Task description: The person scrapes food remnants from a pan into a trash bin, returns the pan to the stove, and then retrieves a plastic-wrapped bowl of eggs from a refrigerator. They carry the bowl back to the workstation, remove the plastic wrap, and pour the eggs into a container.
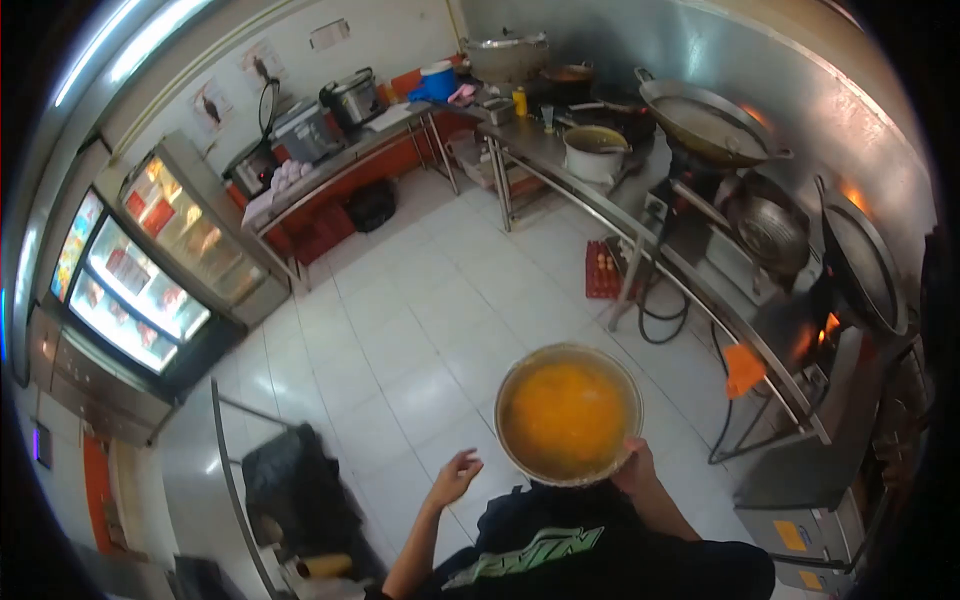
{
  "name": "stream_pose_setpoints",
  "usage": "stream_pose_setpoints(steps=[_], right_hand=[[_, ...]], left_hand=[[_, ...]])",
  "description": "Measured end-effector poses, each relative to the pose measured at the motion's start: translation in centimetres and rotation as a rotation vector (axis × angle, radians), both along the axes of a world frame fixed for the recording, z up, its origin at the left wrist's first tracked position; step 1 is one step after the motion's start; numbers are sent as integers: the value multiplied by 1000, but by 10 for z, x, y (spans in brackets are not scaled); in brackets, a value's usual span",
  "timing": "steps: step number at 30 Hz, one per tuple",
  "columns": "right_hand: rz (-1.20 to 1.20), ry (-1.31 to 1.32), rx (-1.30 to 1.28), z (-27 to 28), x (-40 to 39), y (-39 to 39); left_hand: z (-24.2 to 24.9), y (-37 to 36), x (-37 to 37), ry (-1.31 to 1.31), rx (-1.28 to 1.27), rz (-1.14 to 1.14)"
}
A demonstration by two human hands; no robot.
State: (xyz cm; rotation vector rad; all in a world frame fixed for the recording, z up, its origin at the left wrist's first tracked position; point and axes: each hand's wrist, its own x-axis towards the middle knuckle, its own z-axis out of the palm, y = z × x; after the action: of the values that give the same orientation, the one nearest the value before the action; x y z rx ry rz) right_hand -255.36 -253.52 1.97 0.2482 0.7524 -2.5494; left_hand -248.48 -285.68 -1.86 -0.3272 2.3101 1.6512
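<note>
A round metal bowl (627, 388) of orange-yellow liquid (568, 405), which looks like beaten egg, is held in front of my body. My right hand (633, 468) grips the bowl's rim at its lower right. To the left of the bowl, and apart from it, my left hand (457, 478) is in the air with its fingers loosely bent and nothing in them. The underside of the bowl and part of my right hand's fingers are hidden.
Along the right wall, a large wok (715, 118) and a second wok (862, 250) stand over lit burners. A white pot (596, 155) sits on the steel counter. An egg tray (602, 270) lies on the tiled floor. Glass-door fridges (140, 290) line the left.
</note>
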Motion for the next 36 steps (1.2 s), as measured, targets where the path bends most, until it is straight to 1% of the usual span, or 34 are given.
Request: stream_pose_setpoints(steps=[2, 4, 6, 7, 9, 10, 11, 12, 13, 14, 16, 17, 18, 19, 20, 21, 22, 23, 24, 26, 28, 29, 30, 31, 32, 33, 34, 35, 36], right_hand=[[16, 26, -14, 13, -81, -27], [102, -45, -36, 9, -130, -45], [95, -34, -40, 4, -196, -70], [93, -35, -56, 1, -223, -83], [65, -44, -101, 4, -276, -111], [42, -52, -142, 5, -301, -123], [27, -58, -131, 2, -329, -132], [-4, -31, -159, -5, -352, -142], [-36, 2, -191, -11, -376, -155], [-53, 4, -184, -13, -403, -165], [-153, -38, -59, -18, -447, -188], [-169, -23, -59, -17, -481, -197], [-231, -25, -24, -18, -504, -203], [-293, -58, 9, -19, -510, -211], [-312, -91, 5, -17, -526, -219], [-312, -50, -61, -12, -554, -224], [-313, -8, -128, -11, -582, -229], [-335, -27, -137, -14, -607, -234], [-362, -22, -116, -20, -634, -237], [-399, -25, -97, -35, -678, -237], [-383, 48, -93, -50, -722, -237], [-399, 43, -99, -65, -750, -231], [-448, -25, -33, -87, -776, -223], [-502, -141, 14, -103, -775, -231], [-538, -157, -9, -107, -792, -233], [-448, 6, 258, -107, -825, -222], [-335, 111, 520, -107, -829, -223], [-351, 62, 519, -106, -829, -227], [-360, 14, 352, -101, -851, -221]], left_hand=[[0, -30, -47, 20, -36, 34], [9, -55, -83, 11, 106, 129], [-3, -87, -129, -80, 89, 136], [-11, -103, -153, -83, 93, 130], [-25, -136, -204, -164, -55, 17], [-33, -154, -235, -173, -51, 2], [-40, -167, -275, -182, -11, -16], [-34, -178, -310, -200, 27, -33], [-27, -186, -351, -229, 86, -52], [-18, -192, -397, -183, 172, -87], [20, -192, -481, -159, 357, -156], [34, -193, -526, -186, 435, -244], [35, -193, -570, -173, 604, -279], [33, -193, -604, -190, 771, -302], [37, -190, -646, -206, 862, -399], [66, -180, -678, -239, 836, -414], [72, -176, -713, -263, 827, -428], [74, -174, -745, -274, 729, -447], [72, -172, -776, -277, 632, -468], [61, -167, -830, -309, 603, -463], [49, -162, -877, -335, 564, -458], [43, -157, -901, -320, 582, -416], [37, -152, -924, -310, 597, -376], [31, -156, -928, -371, 567, -382], [26, -153, -950, -359, 572, -369], [21, -143, -987, -316, 594, -374], [16, -147, -1003, -356, 580, -398], [8, -152, -1018, -392, 569, -391], [6, -143, -1046, -385, 573, -401]])
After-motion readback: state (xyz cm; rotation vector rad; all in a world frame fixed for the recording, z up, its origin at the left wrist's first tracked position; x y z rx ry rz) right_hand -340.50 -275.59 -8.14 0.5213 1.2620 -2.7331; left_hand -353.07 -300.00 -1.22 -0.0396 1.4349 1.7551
